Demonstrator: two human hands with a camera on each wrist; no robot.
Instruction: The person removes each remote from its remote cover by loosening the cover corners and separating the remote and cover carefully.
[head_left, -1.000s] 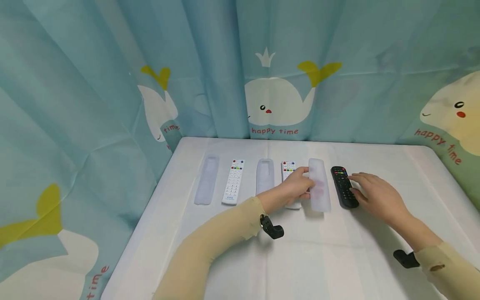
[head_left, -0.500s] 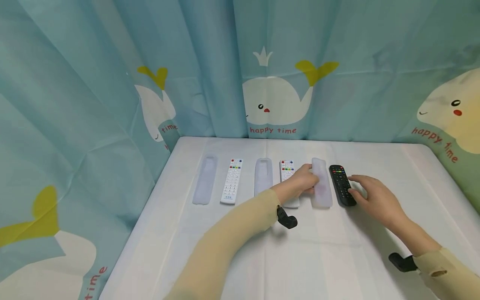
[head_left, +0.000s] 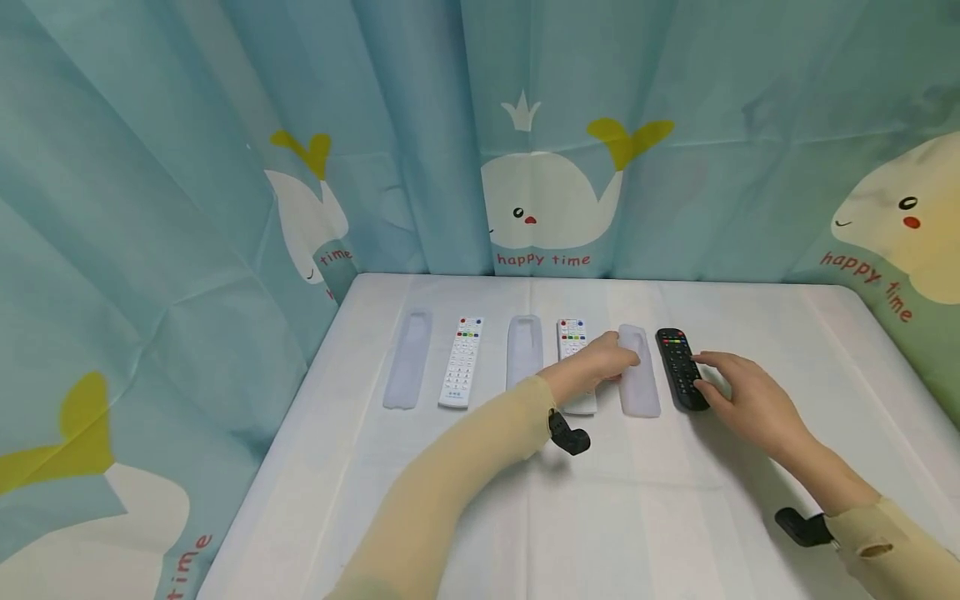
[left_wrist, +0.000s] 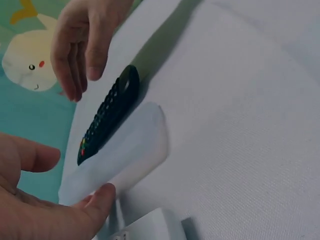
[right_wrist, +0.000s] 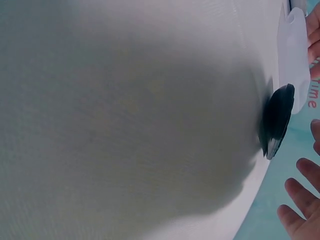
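Note:
A translucent, frosted remote-control cover (head_left: 641, 390) lies on the table with my left hand (head_left: 603, 358) at its left edge. In the left wrist view, my thumb (left_wrist: 104, 197) is at the near edge of the cover (left_wrist: 135, 145). The index finger is held apart from the thumb. To the right of the cover lies a black remote control (head_left: 681, 371). My right hand (head_left: 753, 404) is just right of it, with thumb and fingers spread. In the left wrist view a gap shows between that hand (left_wrist: 87, 40) and the black remote.
A white remote control (head_left: 573, 333) is partly hidden under my left hand and forearm. Further left lie a second frosted cover (head_left: 525, 346), another white remote (head_left: 461, 362) and a third cover (head_left: 408, 358). A whale-patterned curtain (head_left: 555, 200) hangs behind the white table (head_left: 600, 517).
The frosted cover has gone from raised and tilted in my left hand to lying on the table beside the black remote. My left fingers have loosened. My right hand has barely moved.

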